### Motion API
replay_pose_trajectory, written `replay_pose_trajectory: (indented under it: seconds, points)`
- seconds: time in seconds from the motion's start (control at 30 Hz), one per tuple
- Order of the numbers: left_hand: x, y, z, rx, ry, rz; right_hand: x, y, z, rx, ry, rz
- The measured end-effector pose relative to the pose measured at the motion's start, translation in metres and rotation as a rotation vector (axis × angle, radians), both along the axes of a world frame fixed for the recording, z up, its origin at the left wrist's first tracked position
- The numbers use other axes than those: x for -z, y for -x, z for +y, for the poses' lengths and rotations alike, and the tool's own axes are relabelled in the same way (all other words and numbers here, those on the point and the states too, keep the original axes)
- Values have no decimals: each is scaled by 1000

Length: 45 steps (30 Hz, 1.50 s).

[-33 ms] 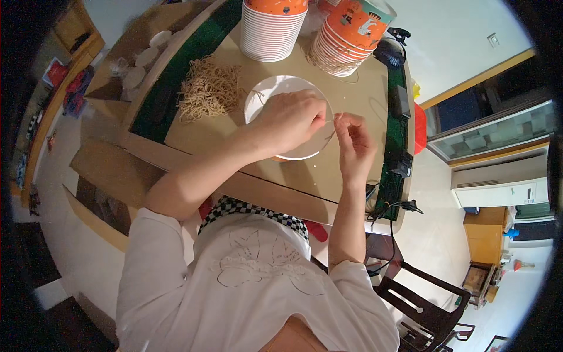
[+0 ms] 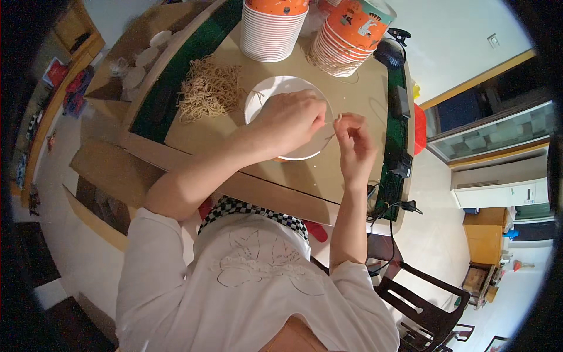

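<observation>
Over a white-lined paper bucket [image 2: 264,94] in the middle of the table, my left hand [image 2: 293,120] is closed, pinching a thin beige string at its fingertips. My right hand [image 2: 356,146], just right of the bucket's rim, pinches the same string [image 2: 329,122], which spans the short gap between both hands. A loose tail hangs below the right fingertips. Left of the bucket lies a tangled heap of beige strings [image 2: 210,91]. The bucket's inside is partly hidden by my left hand and forearm.
Two stacks of orange-and-white paper buckets, one upright [image 2: 273,32] and one leaning [image 2: 349,38] with strings around its lower part, stand at the back. Black cables [image 2: 384,208] hang at the right table edge. Open cardboard boxes [image 2: 111,176] are on the left, a dark chair [image 2: 422,299] lower right.
My right hand has shifted very slightly, and the string's loose tail has moved a little. My left hand and the bucket look still.
</observation>
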<state>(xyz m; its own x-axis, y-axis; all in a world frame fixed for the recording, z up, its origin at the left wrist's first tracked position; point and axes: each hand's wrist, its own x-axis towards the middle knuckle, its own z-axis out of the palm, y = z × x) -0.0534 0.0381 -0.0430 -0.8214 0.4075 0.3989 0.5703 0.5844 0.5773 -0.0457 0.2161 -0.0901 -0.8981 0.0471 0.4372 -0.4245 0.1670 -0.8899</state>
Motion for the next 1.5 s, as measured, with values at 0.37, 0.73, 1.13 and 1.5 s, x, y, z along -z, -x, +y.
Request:
replay_pose_trajectory:
  seconds: [0.37,0.73,1.13,1.5]
  points:
    - [-34,-10,-3,247,-600,-442,34,-19,25,21,-235,56]
    - [-32,0,-13,197,-407,-142,-38,-10,-3,16,-57,-165]
    - [86,59,-65,-96,-353,-750,8,43,14,6,-115,-328]
    - [203,37,-55,-11,-509,-474,92,55,97,-729,50,-573]
